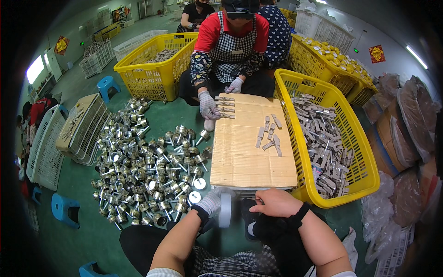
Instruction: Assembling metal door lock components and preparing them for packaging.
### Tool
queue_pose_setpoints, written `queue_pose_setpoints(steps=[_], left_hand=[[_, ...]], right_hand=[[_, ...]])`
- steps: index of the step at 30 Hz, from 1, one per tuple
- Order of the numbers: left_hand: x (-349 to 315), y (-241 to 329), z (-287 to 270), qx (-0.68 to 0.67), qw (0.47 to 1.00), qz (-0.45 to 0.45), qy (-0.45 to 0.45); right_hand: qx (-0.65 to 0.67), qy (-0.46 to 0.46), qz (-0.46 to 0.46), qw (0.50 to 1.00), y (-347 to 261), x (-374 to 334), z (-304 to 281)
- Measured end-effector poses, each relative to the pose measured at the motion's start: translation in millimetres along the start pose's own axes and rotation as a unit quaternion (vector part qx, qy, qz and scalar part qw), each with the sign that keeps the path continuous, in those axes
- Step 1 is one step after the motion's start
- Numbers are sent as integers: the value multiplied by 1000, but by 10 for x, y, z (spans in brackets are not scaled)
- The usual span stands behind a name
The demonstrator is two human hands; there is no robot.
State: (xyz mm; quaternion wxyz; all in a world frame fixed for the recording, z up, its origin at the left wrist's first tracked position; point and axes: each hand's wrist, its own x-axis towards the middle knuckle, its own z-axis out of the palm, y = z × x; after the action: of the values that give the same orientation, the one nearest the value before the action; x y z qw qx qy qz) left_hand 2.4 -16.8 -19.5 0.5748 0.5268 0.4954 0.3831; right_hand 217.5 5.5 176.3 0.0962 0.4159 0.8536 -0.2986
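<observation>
My left hand [213, 201], in a pale work glove, is closed on a pale grey roll of tape [225, 211], seen nearly edge-on. My bare right hand [277, 202] is just to its right, fingers curled in and thumb toward the roll. Whatever its fingertips may pinch is too small to make out. Both hands are at the near edge of a cardboard-topped work surface [251, 168]. Several flat metal clips [270, 131] lie loose on its right half. Across from me, a person's gloved hand [208, 107] touches a row of such clips [225, 104] along the left edge.
Left of the board, metal cups with stems [147, 171] form a wide heap on the green floor. A yellow crate [369, 184] of metal clips stands close on the right. Further off are another yellow crate [175, 83], blue stools [64, 210] and wrapped cartons [392, 124].
</observation>
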Motion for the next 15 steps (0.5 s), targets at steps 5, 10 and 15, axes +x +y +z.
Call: queue_pose_setpoints(steps=[5,10,15], left_hand=[[-17,21,-3,-17,1000,-17,-6],[-42,125,13,-9,1000,-23,1],[-46,104,6,-13,999,-30,4]], right_hand=[[-3,7,-8,1000,-5,2,7],[-4,8,-9,1000,10,5,15],[-4,2,-9,1000,0,14,19]])
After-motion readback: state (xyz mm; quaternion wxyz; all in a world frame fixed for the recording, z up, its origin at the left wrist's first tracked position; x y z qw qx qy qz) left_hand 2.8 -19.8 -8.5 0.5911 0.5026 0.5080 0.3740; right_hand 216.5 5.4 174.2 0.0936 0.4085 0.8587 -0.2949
